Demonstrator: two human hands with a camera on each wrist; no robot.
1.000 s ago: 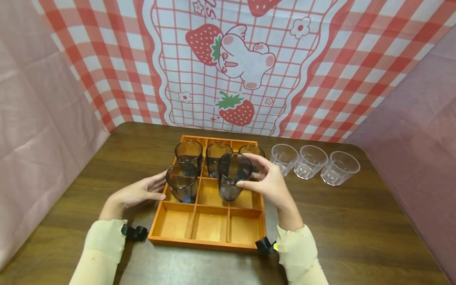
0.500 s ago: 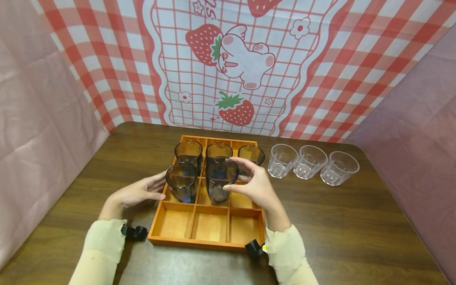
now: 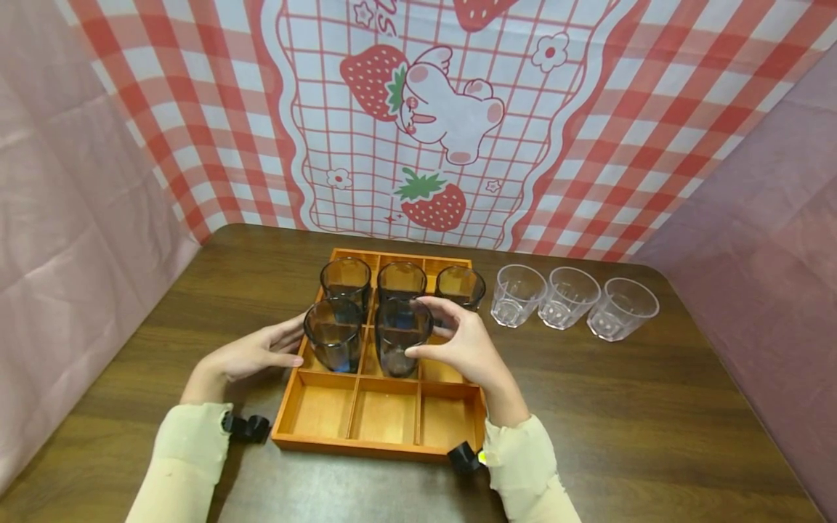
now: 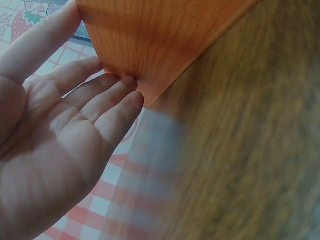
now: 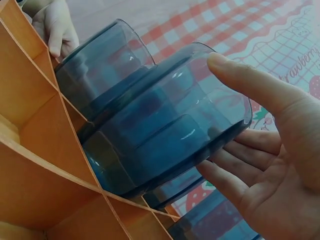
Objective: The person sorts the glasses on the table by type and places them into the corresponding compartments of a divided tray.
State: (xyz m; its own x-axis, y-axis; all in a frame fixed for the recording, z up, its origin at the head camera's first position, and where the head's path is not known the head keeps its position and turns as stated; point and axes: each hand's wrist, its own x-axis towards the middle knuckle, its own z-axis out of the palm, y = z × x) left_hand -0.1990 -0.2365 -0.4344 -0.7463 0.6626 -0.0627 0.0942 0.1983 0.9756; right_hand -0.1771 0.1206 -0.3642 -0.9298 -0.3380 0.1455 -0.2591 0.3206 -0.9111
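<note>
Partly hiding a rear glass [image 3: 461, 280], the right hand [image 3: 466, 345] grips a tumbler [image 3: 399, 338]; uncurled left hand [image 3: 258, 354] touches tray [image 3: 366, 447].

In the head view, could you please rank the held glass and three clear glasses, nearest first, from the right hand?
1. Dark glass, in the right hand.
2. Left clear glass, right of tray.
3. Middle clear glass, mid-row.
4. Right clear glass, row's end.
</note>
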